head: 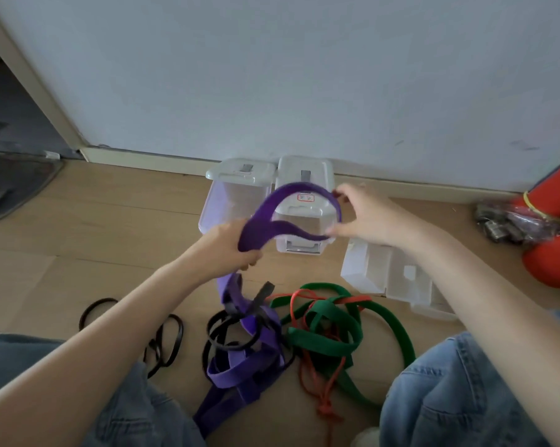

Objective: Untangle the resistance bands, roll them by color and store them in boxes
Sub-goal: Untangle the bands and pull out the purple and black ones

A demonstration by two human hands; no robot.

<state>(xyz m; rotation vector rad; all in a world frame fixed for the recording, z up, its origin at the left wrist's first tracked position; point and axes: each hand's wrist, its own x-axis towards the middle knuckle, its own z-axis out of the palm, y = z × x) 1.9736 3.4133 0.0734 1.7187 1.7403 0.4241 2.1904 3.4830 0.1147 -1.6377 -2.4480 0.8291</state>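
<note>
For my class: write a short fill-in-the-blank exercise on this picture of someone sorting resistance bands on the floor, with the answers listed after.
1. Both hands lift a loop of the ____ band.
2. The left hand and right hand hold it in front of two clear ____.
3. The thin red band is tangled with the ____ band.

Answers: purple; boxes; green

Matt bands, clear plastic, wood floor

The purple band (291, 201) and green band (330, 330) look matt and rubbery; the boxes (236, 195) are clear glossy plastic; the floor (111, 221) is smooth pale wood; the jeans (459, 391) are denim.
</note>
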